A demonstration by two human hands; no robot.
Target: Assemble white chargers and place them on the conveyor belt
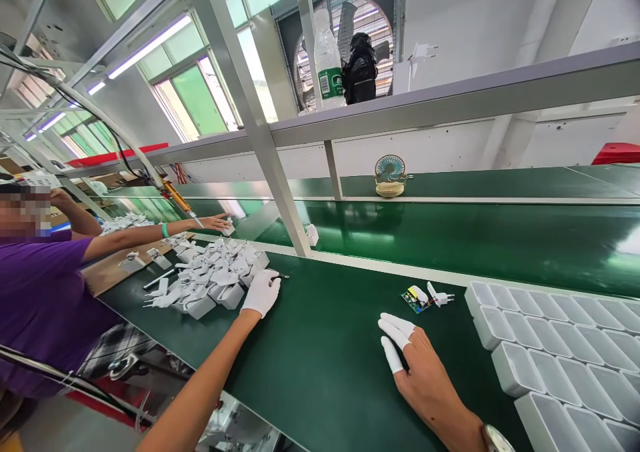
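Observation:
My left hand (261,293), in a white glove, reaches out to the edge of a heap of white charger housings (210,279) on the green bench; its fingers curl down onto the parts, and what they grip is hidden. My right hand (417,362) lies flat on the green mat with fingers stretched out and white finger cots on three fingertips, holding nothing. Just beyond it lie a small green circuit board (414,299) and a white plug piece with two metal pins (439,297).
White compartment trays (555,352) fill the right side. A green conveyor belt (475,239) runs behind the bench with a small desk fan (390,175) beyond it. A person in purple (40,292) works at the left, a hand near a hanging screwdriver (177,199). A water bottle (327,59) stands on the shelf.

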